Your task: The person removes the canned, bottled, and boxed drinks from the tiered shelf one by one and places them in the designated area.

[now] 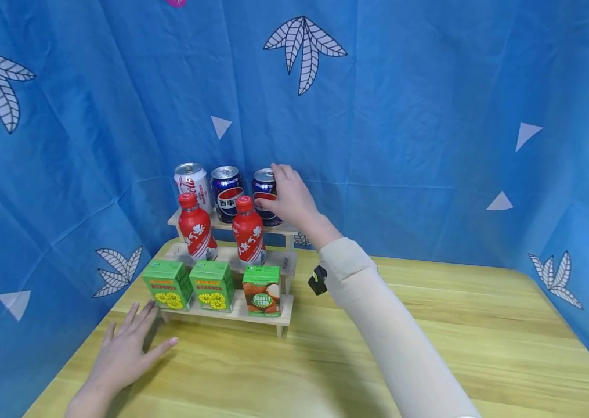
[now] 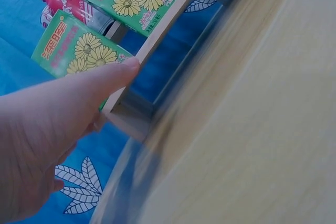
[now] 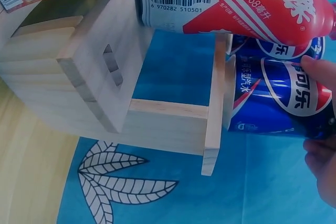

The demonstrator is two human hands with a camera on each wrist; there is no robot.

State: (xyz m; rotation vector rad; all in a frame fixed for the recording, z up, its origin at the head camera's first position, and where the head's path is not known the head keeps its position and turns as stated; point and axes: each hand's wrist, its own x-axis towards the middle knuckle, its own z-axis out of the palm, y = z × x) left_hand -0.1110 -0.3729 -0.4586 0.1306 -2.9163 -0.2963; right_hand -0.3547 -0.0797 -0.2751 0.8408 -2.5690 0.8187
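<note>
A three-tier wooden rack (image 1: 231, 314) holds drinks. With thumb and fingers around its sides, my right hand (image 1: 294, 197) grips the right-hand blue Pepsi can (image 3: 283, 98) on the top tier; the can is upright. Another blue Pepsi can (image 1: 227, 196) and a white cola can (image 1: 190, 180) stand to its left. My left hand (image 1: 124, 351) is at the rack's lower left corner, fingers spread, close to the leftmost green chrysanthemum drink carton (image 1: 169, 287). Its thumb appears near the bottom shelf's edge in the left wrist view; whether it touches is unclear.
Two red bottles (image 1: 197, 229) stand on the middle tier. On the bottom tier are a second chrysanthemum carton (image 1: 212, 287) and a lychee drink carton (image 1: 263, 293). A small black object (image 1: 318, 280) shows beside my right sleeve. Blue curtain (image 1: 404, 145) surrounds the wooden table (image 1: 430, 325).
</note>
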